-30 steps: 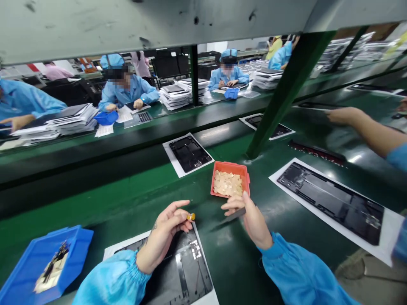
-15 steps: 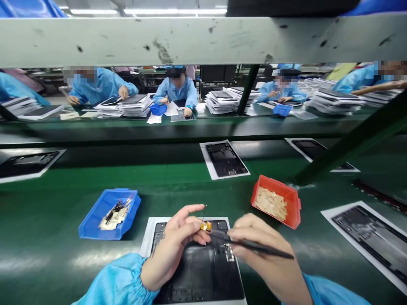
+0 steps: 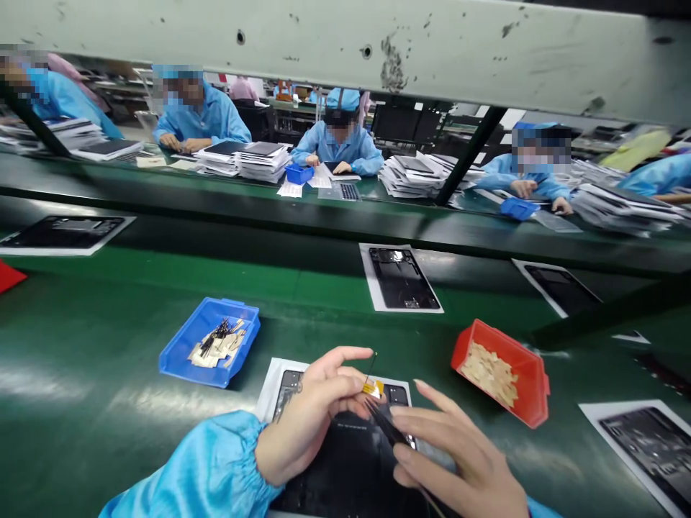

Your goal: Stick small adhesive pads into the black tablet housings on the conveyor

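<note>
My left hand (image 3: 316, 406) is closed, thumb and fingers pinching a small flex cable (image 3: 373, 389) with shiny yellow-orange film and a thin dark wire standing up from it. In my right hand (image 3: 458, 457) is a pair of dark tweezers (image 3: 384, 424). Their tips point up and left, just below the flex cable; whether they touch it I cannot tell. Beneath both hands lies a black tablet-like housing (image 3: 342, 464) on a white sheet (image 3: 268, 385). My hands and sleeve hide parts of the housing.
A blue bin (image 3: 175, 360) with dark wired parts and pale pieces stands left. On the right is a red bin (image 3: 534, 374) of beige pieces. More black housings (image 3: 404, 280) lie on white sheets. Co-workers (image 3: 337, 144) sit across the bench, beneath a pale overhead beam (image 3: 302, 54).
The view has shifted and tilted, so the bench things appear further right. The tweezers now slant more steeply, and my right hand's fingers have spread. My left hand keeps the flex cable.
</note>
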Tool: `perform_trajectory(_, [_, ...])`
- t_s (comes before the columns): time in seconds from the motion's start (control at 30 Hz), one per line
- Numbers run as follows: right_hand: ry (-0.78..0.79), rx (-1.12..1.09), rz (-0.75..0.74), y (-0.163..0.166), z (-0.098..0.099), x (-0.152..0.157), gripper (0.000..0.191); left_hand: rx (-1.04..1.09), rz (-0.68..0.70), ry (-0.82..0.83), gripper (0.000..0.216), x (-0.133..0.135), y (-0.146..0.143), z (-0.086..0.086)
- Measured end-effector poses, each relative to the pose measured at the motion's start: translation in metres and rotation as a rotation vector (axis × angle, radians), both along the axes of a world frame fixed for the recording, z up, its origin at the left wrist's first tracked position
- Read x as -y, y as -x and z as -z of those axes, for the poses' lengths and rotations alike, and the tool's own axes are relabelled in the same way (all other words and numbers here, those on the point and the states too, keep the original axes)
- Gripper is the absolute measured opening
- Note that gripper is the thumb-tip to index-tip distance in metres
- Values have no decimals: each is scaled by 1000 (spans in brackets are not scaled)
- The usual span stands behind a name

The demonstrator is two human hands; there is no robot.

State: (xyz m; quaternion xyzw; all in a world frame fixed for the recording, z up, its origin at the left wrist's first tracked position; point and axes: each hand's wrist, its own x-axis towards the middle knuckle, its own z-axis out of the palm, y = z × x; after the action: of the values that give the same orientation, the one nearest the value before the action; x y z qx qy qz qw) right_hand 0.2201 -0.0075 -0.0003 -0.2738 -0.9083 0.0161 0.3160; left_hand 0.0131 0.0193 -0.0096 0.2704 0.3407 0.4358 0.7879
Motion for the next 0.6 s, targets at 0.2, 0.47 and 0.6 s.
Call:
perform_trajectory(0.2, [1, 4, -22, 0, 1, -4, 36, 3, 9, 7, 43, 0, 0, -2])
perform_trajectory(0.47, [86, -58, 19, 2, 2, -1, 38, 7, 14, -6, 42, 0, 0, 1])
perform_trajectory(0.6, [120, -74, 6, 4, 1, -1, 37, 9, 14, -13, 39, 0, 1, 1])
